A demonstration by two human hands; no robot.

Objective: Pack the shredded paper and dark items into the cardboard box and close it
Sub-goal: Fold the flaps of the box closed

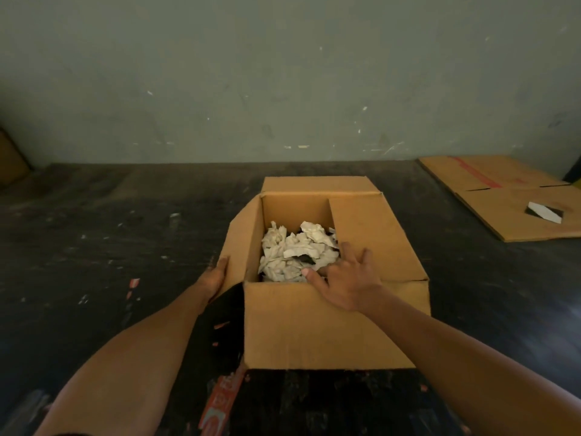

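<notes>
A brown cardboard box [314,325] stands in front of me on the dark floor. Pale shredded paper [295,253] fills its open left half, with dark gaps showing between the strips. The right flap [374,237] lies folded down over the right half. My right hand [345,278] rests flat on that flap's near corner, fingers spread, thumb at the opening's edge. My left hand [217,275] presses against the outside of the upright left flap [242,243]. The far flap stands open; the near flap hangs down towards me.
A flattened cardboard sheet [509,202] with red print lies at the right, with a small white-and-dark piece [545,212] on it. A pale green wall [283,73] rises behind. Paper scraps dot the floor, and a red printed strip [220,401] sticks out under the box.
</notes>
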